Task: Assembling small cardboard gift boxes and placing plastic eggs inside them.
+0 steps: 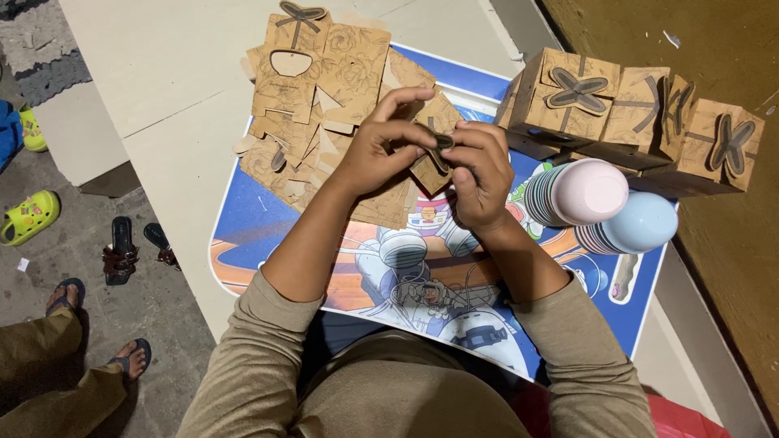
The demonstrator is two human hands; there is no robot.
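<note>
Both of my hands meet over a small brown cardboard box piece with a dark bow-shaped flap. My left hand grips its upper left side, fingers curled over the top. My right hand pinches its right edge near the bow. Under and behind them lies a pile of flat, unfolded brown box blanks printed with a flower pattern. All of this rests on a small blue cartoon-printed lap table.
A row of folded brown boxes with bow tops stands at the right. Two stacks of cups, pink and pale blue, lie on their sides. Sandals, yellow clogs and another person's feet are at the left.
</note>
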